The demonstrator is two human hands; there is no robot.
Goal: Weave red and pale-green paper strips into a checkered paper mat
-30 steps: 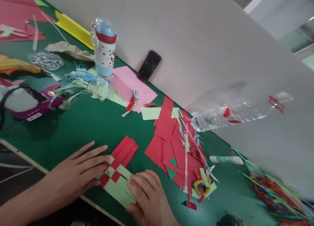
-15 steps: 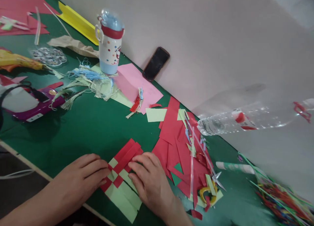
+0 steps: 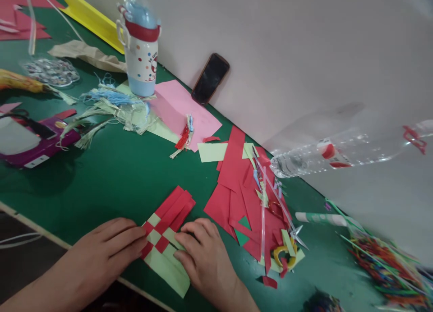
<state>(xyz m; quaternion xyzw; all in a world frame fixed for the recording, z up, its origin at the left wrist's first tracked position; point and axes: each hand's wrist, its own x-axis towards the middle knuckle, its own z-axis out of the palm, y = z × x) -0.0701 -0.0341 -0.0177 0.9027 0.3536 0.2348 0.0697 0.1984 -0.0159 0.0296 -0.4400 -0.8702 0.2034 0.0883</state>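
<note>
A piece of red and pale green paper weaving [image 3: 165, 258] lies on the green table, with red strips fanned out at its far end and a checked pattern in the middle. My left hand [image 3: 113, 246] has its fingers together on the weaving's left edge, gripping it there; the thumb is mostly hidden. At the right side, my right hand [image 3: 206, 249] pinches a pale green strip [image 3: 174, 238] between thumb and fingers. That strip crosses the red ones. Part of the weaving's right edge is covered by this hand.
Red paper scraps [image 3: 233, 204] lie to the right, with yellow-handled scissors [image 3: 283, 256] among them. Behind are a phone [image 3: 210, 79], a water cup [image 3: 141, 55], pink paper [image 3: 182, 107] and tassels [image 3: 115, 100]. A purple glue-gun-like device [image 3: 40, 143] sits left; a plastic bottle [image 3: 311, 158] is at right.
My right hand has shifted down the weaving's right side, and the green strip now shows more beside its fingers. The red strips at the far end are more uncovered. The view has shifted slightly.
</note>
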